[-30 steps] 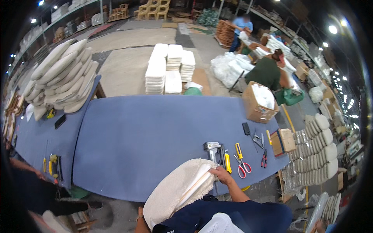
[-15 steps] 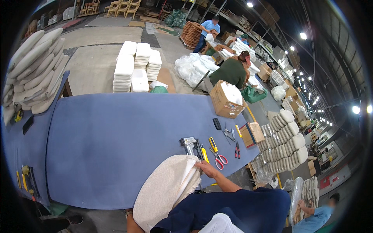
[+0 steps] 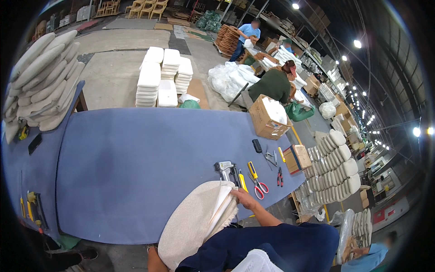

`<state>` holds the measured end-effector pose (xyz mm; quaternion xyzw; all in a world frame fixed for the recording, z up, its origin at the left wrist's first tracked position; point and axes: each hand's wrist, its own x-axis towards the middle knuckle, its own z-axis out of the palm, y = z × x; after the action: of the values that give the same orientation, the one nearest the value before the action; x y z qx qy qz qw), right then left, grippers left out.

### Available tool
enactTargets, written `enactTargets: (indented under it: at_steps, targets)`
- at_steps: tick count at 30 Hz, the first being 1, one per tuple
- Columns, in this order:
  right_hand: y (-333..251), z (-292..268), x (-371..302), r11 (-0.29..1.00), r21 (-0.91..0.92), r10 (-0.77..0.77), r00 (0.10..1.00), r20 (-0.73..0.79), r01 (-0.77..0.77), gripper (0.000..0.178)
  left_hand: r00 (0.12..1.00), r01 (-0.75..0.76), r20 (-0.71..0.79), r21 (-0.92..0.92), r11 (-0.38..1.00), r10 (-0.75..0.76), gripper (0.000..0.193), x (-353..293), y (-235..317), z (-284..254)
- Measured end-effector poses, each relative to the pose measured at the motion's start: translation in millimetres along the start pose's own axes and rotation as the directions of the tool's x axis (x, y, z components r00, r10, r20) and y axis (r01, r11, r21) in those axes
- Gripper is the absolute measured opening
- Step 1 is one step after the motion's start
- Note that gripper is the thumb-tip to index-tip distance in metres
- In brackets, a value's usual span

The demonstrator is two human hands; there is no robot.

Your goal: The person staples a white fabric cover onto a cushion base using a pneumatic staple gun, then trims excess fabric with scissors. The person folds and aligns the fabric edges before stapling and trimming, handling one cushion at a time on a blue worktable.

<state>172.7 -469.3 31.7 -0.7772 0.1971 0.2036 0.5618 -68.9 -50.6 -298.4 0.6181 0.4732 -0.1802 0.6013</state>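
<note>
Right hand (image 3: pixel 244 198) curled over the top edge of a rounded, nubbly cream seat cushion (image 3: pixel 192 222), fingers closed on its fabric; cushion stands tilted against the near edge of the blue felt-covered worktop (image 3: pixel 136 158). Left hand not clearly visible below the cushion — grip cannot be told. Just beyond: metal staple gun (image 3: pixel 225 167), yellow knife (image 3: pixel 252 170), red-handled scissors (image 3: pixel 259 189).

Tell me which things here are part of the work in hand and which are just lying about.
In hand: cushion, held at its edge by the right hand.

Lying about: staple gun, red-handled scissors, pliers, cardboard box, blue table.
</note>
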Motion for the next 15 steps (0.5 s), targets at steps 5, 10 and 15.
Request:
enactTargets:
  at_steps: [5,10,15]
  targets:
    - [18,-10,10,0.999,-0.008,-0.032,0.999,0.010,0.032,0.054,1.000,-0.021,0.006,0.012,1.000,0.021,0.022,3,5,4]
    - [5,-2,2,0.996,0.061,-0.067,0.997,0.027,0.065,0.049,1.000,-0.024,0.002,0.022,0.999,0.024,0.023,4,19,10]
    - [-3,3,0,1.000,0.005,-0.025,1.000,0.015,0.025,0.048,0.999,-0.039,0.003,0.030,0.999,0.039,0.024,7,27,15]
